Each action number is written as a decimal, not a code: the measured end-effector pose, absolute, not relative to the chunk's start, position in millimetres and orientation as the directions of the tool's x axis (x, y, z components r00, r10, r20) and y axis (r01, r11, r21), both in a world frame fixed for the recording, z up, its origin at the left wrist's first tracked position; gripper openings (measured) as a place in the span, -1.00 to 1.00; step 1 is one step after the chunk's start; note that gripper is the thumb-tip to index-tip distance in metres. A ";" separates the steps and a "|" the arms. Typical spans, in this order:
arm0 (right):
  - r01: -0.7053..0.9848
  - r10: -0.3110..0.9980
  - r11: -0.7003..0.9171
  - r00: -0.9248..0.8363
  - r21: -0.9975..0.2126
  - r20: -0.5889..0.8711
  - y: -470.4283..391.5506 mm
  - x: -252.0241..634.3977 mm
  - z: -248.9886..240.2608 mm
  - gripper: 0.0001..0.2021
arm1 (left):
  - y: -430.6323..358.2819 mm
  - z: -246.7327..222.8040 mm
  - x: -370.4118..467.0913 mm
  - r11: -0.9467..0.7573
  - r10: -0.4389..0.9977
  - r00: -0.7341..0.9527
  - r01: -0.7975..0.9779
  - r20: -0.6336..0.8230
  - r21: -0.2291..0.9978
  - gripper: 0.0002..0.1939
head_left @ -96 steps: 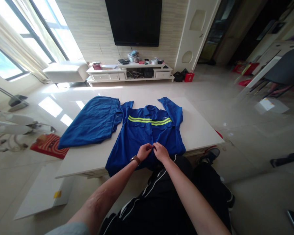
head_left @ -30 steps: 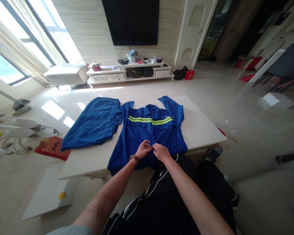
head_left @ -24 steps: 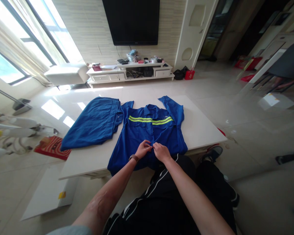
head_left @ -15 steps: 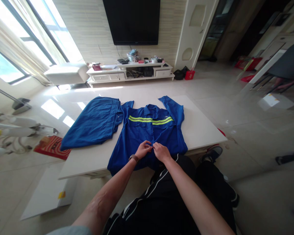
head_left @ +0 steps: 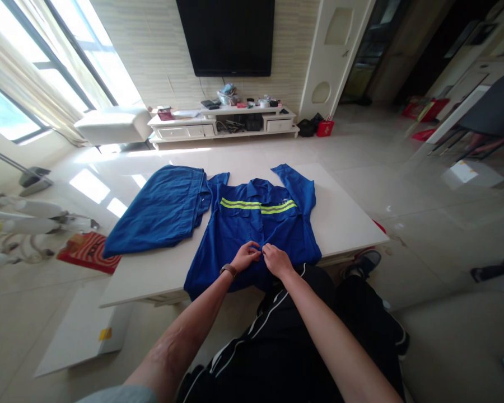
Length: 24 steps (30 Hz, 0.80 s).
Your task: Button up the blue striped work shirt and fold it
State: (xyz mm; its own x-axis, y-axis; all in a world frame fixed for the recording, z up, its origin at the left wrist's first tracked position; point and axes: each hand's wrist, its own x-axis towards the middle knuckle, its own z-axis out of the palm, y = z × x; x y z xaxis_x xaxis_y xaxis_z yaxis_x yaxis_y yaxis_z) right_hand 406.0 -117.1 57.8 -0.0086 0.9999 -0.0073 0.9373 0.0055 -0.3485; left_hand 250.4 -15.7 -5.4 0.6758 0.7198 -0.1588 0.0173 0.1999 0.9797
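A blue work jacket (head_left: 237, 229) with yellow-and-grey reflective stripes lies front up on the white table (head_left: 344, 224), collar away from me and lower edge hanging over the near side. My left hand (head_left: 246, 256), with a watch on the wrist, pinches the front placket low on the jacket. Right beside it, my right hand (head_left: 276, 260) also pinches the placket with bent fingers. The fingertips of both hands nearly meet; any button between them is too small to make out. Folded blue trousers (head_left: 163, 207) lie to the left of the jacket.
A low white TV cabinet (head_left: 185, 131) with clutter stands by the far wall. A white stool (head_left: 113, 126) is at the back left. On the floor are a red patterned bag (head_left: 88, 253) to the left and a white box (head_left: 79, 336) at the near left.
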 end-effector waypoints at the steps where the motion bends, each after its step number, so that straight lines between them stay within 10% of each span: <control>1: 0.935 1.000 0.002 -0.004 -0.355 -0.007 -117.2 406.2 57.7 -0.78 | -15.5 -5.7 250.4 0.205 0.720 0.675 0.014 -0.160 0.979 -0.50; 24: 0.842 0.994 -0.004 0.062 -0.539 0.089 -119.6 410.7 55.7 -0.68 | -9.5 -3.2 246.4 0.327 0.795 0.568 -0.108 -0.212 0.939 -0.46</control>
State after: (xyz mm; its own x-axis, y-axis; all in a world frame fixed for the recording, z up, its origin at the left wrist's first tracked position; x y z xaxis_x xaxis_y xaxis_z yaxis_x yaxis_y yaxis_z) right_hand 410.7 -119.6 55.7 0.0617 0.9941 0.0891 0.8423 -0.0040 -0.5390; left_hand 246.4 -9.5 -3.2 0.5684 0.7949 -0.2122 -0.1076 0.3275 0.9387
